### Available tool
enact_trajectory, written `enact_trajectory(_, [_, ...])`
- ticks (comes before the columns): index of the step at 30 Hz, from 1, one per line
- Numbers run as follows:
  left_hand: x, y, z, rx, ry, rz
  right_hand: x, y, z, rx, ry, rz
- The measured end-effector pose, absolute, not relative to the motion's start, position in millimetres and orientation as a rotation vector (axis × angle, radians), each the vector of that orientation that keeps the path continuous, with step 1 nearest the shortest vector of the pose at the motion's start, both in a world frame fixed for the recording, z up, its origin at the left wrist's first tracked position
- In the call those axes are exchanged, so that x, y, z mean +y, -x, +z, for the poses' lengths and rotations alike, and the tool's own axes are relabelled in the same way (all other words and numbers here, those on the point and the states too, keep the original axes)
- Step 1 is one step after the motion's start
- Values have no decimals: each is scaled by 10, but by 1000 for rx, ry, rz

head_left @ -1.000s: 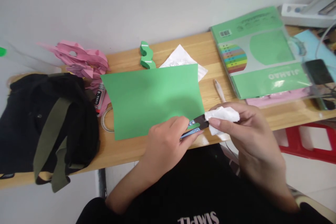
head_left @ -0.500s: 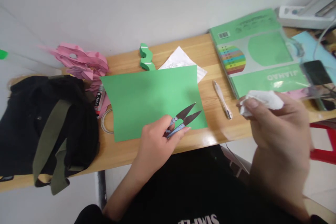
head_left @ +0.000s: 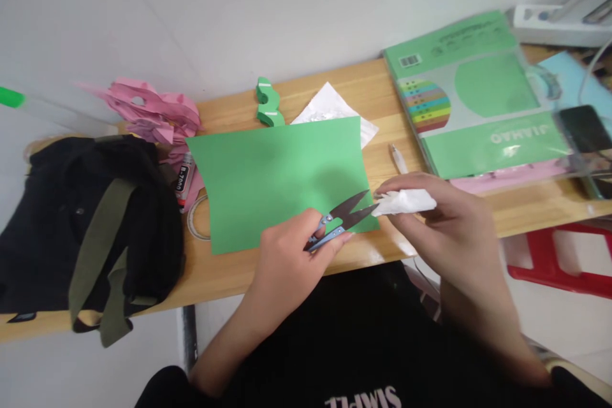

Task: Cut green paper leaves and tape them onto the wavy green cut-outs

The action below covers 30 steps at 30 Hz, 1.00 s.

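My left hand (head_left: 291, 255) grips small blue-handled snips (head_left: 345, 220) with dark blades spread apart, held over the near right corner of a green paper sheet (head_left: 272, 172) lying on the wooden desk (head_left: 382, 95). My right hand (head_left: 444, 229) pinches a crumpled white tissue (head_left: 404, 201), whose tip touches the ends of the blades. A white pen (head_left: 399, 159) lies just beyond the right hand, partly hidden by it.
A black bag with olive straps (head_left: 90, 229) fills the desk's left end. Pink paper cut-outs (head_left: 148, 115), a glue tube (head_left: 182, 178) and a tape ring (head_left: 194, 220) lie beside it. A coloured-paper pack (head_left: 473, 95) sits at right, a phone (head_left: 581, 131) beyond. A red stool (head_left: 559, 261) stands below.
The right hand drew the tissue away to the right, leaving the blades bare, then came back, and the tissue again meets the blade tips. The left hand kept holding the snips.
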<state>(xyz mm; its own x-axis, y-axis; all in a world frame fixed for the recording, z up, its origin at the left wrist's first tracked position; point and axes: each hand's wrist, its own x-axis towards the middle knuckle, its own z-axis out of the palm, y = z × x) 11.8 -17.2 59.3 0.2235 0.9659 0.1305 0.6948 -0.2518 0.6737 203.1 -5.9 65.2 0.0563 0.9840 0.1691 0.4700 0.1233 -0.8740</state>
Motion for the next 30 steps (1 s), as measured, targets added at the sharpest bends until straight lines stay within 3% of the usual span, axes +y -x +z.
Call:
enact_trajectory(6, [-168, -124, 614, 1478, -2023, 724, 44, -1991, 565, -1364, 1378, 931])
enact_trajectory(17, [-149, -116, 627, 1487, -2055, 622, 27, -2084, 635, -1046, 1106, 1679])
enact_trajectory(23, [-147, -115, 624, 1465, -2095, 576, 96, -2056, 576, -923, 1212, 1617])
enact_trajectory(30, [-146, -112, 596, 1493, -2109, 538, 23, -2068, 731, -1144, 1395, 1263])
